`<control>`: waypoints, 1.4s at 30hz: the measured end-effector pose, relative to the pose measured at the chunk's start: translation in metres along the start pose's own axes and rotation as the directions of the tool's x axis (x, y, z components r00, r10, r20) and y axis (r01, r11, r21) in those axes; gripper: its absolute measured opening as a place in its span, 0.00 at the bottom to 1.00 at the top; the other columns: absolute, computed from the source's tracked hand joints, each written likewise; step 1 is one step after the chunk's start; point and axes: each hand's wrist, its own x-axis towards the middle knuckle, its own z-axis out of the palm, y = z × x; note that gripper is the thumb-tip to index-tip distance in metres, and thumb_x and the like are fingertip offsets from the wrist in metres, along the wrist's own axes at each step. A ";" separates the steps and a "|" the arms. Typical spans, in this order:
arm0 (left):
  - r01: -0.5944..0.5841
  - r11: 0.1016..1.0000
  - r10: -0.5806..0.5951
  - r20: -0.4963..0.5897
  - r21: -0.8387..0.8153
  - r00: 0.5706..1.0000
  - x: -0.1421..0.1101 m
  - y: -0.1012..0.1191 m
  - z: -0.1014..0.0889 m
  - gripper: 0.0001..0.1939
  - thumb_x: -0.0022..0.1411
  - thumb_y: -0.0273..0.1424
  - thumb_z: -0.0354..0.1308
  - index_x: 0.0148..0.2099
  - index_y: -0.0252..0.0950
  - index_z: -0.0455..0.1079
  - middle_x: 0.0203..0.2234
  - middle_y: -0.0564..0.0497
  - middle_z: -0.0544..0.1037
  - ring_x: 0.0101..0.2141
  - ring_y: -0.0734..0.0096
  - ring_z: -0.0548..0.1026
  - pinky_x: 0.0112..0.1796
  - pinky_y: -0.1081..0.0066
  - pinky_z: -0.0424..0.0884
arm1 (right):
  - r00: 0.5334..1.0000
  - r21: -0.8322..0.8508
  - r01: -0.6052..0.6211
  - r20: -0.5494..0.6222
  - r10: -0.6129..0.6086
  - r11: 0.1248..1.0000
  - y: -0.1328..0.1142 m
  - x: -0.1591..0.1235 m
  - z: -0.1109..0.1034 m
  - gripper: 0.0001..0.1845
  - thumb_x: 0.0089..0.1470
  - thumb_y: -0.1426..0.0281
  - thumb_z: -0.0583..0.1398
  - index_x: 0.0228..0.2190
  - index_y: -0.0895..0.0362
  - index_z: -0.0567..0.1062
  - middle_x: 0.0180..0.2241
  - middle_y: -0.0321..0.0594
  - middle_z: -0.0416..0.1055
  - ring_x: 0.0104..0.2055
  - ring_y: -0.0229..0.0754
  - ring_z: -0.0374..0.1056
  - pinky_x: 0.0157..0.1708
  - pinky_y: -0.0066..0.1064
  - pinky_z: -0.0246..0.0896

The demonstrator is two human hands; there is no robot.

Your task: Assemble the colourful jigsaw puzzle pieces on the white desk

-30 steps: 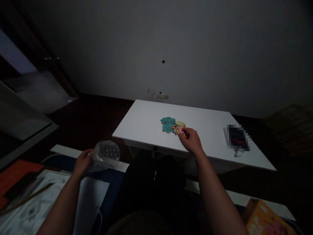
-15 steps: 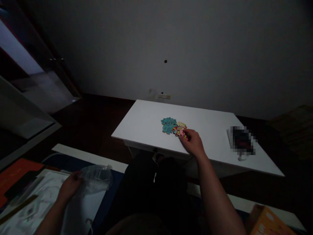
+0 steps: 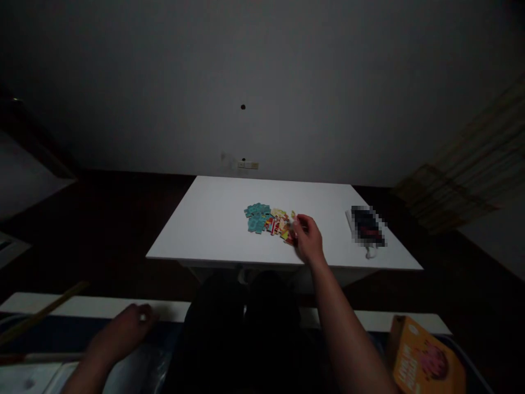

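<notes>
A cluster of jigsaw puzzle pieces (image 3: 258, 223), teal at the left and yellow, red and pink at the right, lies on the white table (image 3: 205, 230). At the cluster's right edge is my right hand (image 3: 309, 241), with thumb and fingers pinched together. A small yellow puzzle piece (image 3: 292, 214) shows at its fingertips, partly hidden by blur. Lower left, my left hand (image 3: 127, 331) hovers by the pale bench edge, its fingers loosely curled with a gap between thumb and fingers. Nothing shows in it. Below it lies a clear plastic bag (image 3: 153, 364), dim and partly cut off.
An orange puzzle box (image 3: 429, 358) sits at the lower right beside my right forearm. On the table's right side lies a pixelated dark item (image 3: 369, 225) with a white edge. A yellowish stick (image 3: 41, 313) slants across the left. The wall stands behind the table.
The view has turned right. My left hand has come away from the clear plastic bag. My right hand has shifted slightly at the puzzle's right edge, exposing more of the coloured pieces.
</notes>
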 end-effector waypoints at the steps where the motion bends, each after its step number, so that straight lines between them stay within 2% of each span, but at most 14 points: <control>1: -0.144 0.988 0.149 0.091 -0.060 0.985 0.006 0.031 0.003 0.17 0.57 0.52 0.62 0.30 0.46 0.77 0.30 0.47 0.83 0.34 0.47 0.83 0.39 0.56 0.78 | 1.000 0.022 -0.022 -0.021 0.023 1.000 0.002 0.001 0.000 0.28 0.67 0.47 0.61 0.57 0.52 0.78 0.53 0.51 0.79 0.52 0.55 0.76 0.52 0.53 0.77; 4: -0.461 0.856 0.478 0.022 -0.232 0.878 0.016 0.141 0.018 0.18 0.72 0.50 0.54 0.40 0.46 0.79 0.38 0.46 0.83 0.40 0.52 0.81 0.44 0.56 0.78 | 0.998 0.008 -0.030 -0.056 0.031 1.000 0.003 0.002 0.000 0.26 0.65 0.49 0.64 0.55 0.52 0.78 0.53 0.51 0.78 0.52 0.55 0.76 0.54 0.52 0.77; 7: -0.696 0.676 0.682 -0.154 -0.240 0.715 0.032 0.240 0.036 0.15 0.72 0.41 0.58 0.55 0.44 0.79 0.50 0.42 0.82 0.54 0.48 0.79 0.56 0.52 0.77 | 0.998 -0.034 -0.024 -0.055 0.022 0.999 -0.004 0.001 -0.001 0.28 0.60 0.51 0.68 0.54 0.53 0.78 0.53 0.51 0.79 0.50 0.54 0.77 0.56 0.52 0.76; 9: -0.769 0.618 0.739 -0.212 -0.166 0.640 0.051 0.286 0.049 0.28 0.66 0.37 0.65 0.68 0.44 0.74 0.61 0.38 0.77 0.63 0.42 0.74 0.64 0.45 0.73 | 1.000 -0.052 -0.003 -0.002 0.002 0.999 -0.010 -0.001 -0.001 0.30 0.58 0.53 0.70 0.57 0.53 0.78 0.53 0.51 0.80 0.51 0.55 0.77 0.55 0.51 0.76; 12: -0.818 0.563 0.807 -0.134 -0.121 0.575 0.086 0.322 0.065 0.46 0.58 0.38 0.74 0.76 0.41 0.64 0.74 0.34 0.65 0.73 0.34 0.62 0.72 0.38 0.63 | 0.983 -0.086 0.118 0.153 -0.103 0.989 -0.017 -0.005 -0.002 0.32 0.56 0.57 0.71 0.60 0.51 0.78 0.56 0.50 0.80 0.56 0.56 0.76 0.57 0.51 0.75; 14: -0.839 0.530 0.838 -0.073 -0.123 0.540 0.104 0.326 0.075 0.46 0.59 0.40 0.74 0.76 0.41 0.65 0.76 0.34 0.63 0.74 0.33 0.61 0.72 0.36 0.61 | 0.945 -0.099 0.219 0.269 -0.186 0.971 -0.020 -0.007 -0.002 0.33 0.54 0.61 0.73 0.61 0.50 0.79 0.56 0.49 0.80 0.58 0.57 0.75 0.60 0.52 0.73; 16: -0.849 0.508 0.853 -0.054 -0.148 0.520 0.115 0.320 0.082 0.37 0.64 0.40 0.71 0.73 0.42 0.69 0.74 0.35 0.66 0.73 0.36 0.64 0.71 0.37 0.63 | 0.907 -0.110 0.292 0.347 -0.239 0.950 -0.022 -0.008 -0.001 0.33 0.52 0.64 0.73 0.60 0.49 0.80 0.55 0.47 0.81 0.58 0.56 0.75 0.60 0.52 0.73; 19: -0.849 0.489 0.854 -0.086 -0.200 0.512 0.120 0.306 0.086 0.26 0.69 0.35 0.65 0.68 0.41 0.74 0.70 0.36 0.70 0.70 0.42 0.68 0.70 0.40 0.66 | 0.889 -0.147 0.335 0.377 -0.260 0.931 -0.023 -0.008 0.000 0.30 0.53 0.68 0.72 0.58 0.49 0.82 0.54 0.46 0.82 0.57 0.55 0.75 0.60 0.50 0.72; 27: -0.875 0.400 0.867 -0.198 -0.272 0.458 0.115 0.306 0.085 0.23 0.64 0.25 0.65 0.60 0.42 0.76 0.56 0.42 0.79 0.59 0.47 0.74 0.63 0.41 0.73 | 0.915 -0.178 0.309 0.323 -0.241 0.934 -0.025 -0.010 0.001 0.29 0.53 0.67 0.73 0.57 0.51 0.82 0.53 0.47 0.82 0.56 0.56 0.75 0.58 0.50 0.72; 30: -0.876 0.383 0.858 -0.239 -0.292 0.455 0.115 0.306 0.082 0.25 0.60 0.23 0.65 0.60 0.43 0.76 0.56 0.43 0.78 0.59 0.47 0.74 0.63 0.41 0.73 | 0.968 -0.117 0.189 0.191 -0.164 0.975 -0.022 -0.011 0.000 0.31 0.53 0.62 0.73 0.58 0.52 0.80 0.52 0.48 0.83 0.53 0.55 0.77 0.54 0.49 0.74; 33: -0.860 0.387 0.843 -0.251 -0.331 0.476 0.117 0.297 0.076 0.27 0.61 0.24 0.64 0.62 0.43 0.75 0.58 0.42 0.76 0.61 0.48 0.74 0.65 0.42 0.72 | 0.999 -0.041 0.013 -0.046 -0.015 0.999 -0.016 -0.009 -0.002 0.30 0.55 0.53 0.72 0.55 0.53 0.79 0.51 0.48 0.82 0.49 0.54 0.77 0.49 0.48 0.75; 36: -0.840 0.421 0.820 -0.252 -0.342 0.514 0.122 0.278 0.065 0.27 0.61 0.25 0.63 0.63 0.41 0.74 0.59 0.41 0.75 0.61 0.50 0.75 0.65 0.45 0.73 | 0.975 0.032 -0.083 -0.202 0.088 0.996 -0.009 -0.005 -0.004 0.29 0.54 0.49 0.71 0.51 0.53 0.78 0.46 0.46 0.81 0.43 0.52 0.76 0.46 0.46 0.76; 38: -0.830 0.452 0.802 -0.259 -0.328 0.539 0.125 0.264 0.058 0.27 0.62 0.25 0.62 0.63 0.40 0.74 0.59 0.40 0.75 0.60 0.50 0.76 0.65 0.46 0.73 | 0.970 0.049 -0.102 -0.216 0.110 0.994 -0.007 -0.003 -0.004 0.29 0.53 0.48 0.71 0.50 0.53 0.78 0.44 0.45 0.80 0.42 0.51 0.76 0.44 0.46 0.75; 42: -0.793 0.517 0.752 -0.272 -0.323 0.601 0.128 0.245 0.051 0.23 0.63 0.27 0.62 0.61 0.39 0.75 0.57 0.41 0.77 0.57 0.52 0.77 0.62 0.48 0.76 | 0.994 -0.067 -0.031 -0.105 0.024 0.997 -0.008 -0.004 -0.001 0.26 0.55 0.49 0.71 0.47 0.53 0.80 0.47 0.46 0.79 0.44 0.51 0.76 0.45 0.45 0.74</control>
